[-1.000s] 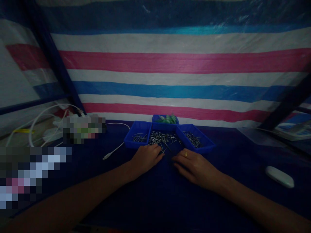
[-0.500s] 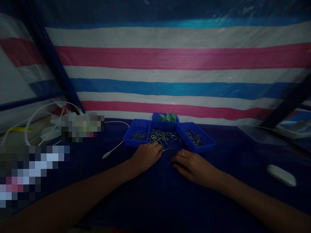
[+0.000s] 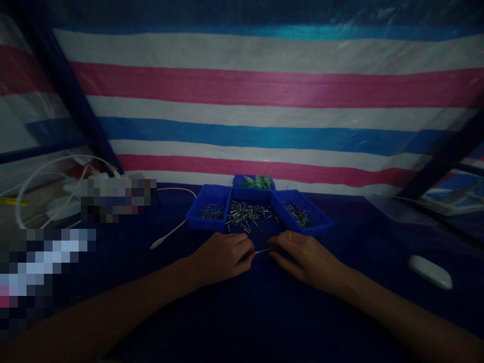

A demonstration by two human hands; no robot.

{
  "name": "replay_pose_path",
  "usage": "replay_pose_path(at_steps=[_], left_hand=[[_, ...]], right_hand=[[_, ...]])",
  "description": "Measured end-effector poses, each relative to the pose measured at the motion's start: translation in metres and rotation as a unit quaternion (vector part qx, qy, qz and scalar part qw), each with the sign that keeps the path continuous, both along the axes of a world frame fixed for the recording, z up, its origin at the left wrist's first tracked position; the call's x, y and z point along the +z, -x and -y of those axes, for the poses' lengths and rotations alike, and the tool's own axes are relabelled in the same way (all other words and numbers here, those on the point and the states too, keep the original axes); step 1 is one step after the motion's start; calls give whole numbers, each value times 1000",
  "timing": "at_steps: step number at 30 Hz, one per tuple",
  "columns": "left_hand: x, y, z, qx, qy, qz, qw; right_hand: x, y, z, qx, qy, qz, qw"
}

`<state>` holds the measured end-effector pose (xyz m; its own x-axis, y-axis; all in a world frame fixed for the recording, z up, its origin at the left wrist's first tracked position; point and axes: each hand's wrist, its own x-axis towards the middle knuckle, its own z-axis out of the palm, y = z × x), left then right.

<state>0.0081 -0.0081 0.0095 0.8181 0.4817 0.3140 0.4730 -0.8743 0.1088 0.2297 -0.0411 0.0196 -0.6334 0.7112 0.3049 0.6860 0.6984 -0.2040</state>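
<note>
My left hand [image 3: 226,256] is closed, its thumb and fingertips pinching one end of a thin metal pin [image 3: 262,251]. The pin points right, its far end at the gap between the thumb and forefinger of my right hand [image 3: 302,256]. Those right fingers are curved and apart, with a ring on one; I cannot tell whether they touch the pin. Just beyond both hands lies a loose pile of similar pins [image 3: 247,214]. Blue trays flank it, the left tray [image 3: 207,223] and the right tray [image 3: 321,228], each with more pins inside.
Behind the pile is a third blue tray [image 3: 249,191] with green pieces [image 3: 260,181]. A white cable [image 3: 170,236] lies left of the trays. At the right rests a white rounded object [image 3: 430,271]. A striped plastic sheet [image 3: 264,91] hangs behind the dark blue table [image 3: 242,312].
My left hand has drawn a pin away from the pile toward me, and it now points at my right hand. My right hand has barely moved. The view has shifted slightly.
</note>
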Motion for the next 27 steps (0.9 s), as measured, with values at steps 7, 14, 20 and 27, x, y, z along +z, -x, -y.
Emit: replay_pose_path(at_steps=[7, 14, 20, 27], left_hand=[[0, 1, -2, -27, 14, 8, 1000], [2, 1, 1, -40, -29, 68, 996], [0, -1, 4, -80, -48, 110, 990], [-1, -6, 7, -114, -13, 125, 986]], right_hand=[[-5, 3, 0, 27, 4, 33, 999], [-3, 2, 1, 22, 0, 15, 1000], [-2, 5, 3, 25, 32, -49, 998], [-5, 11, 2, 35, 71, -39, 996]])
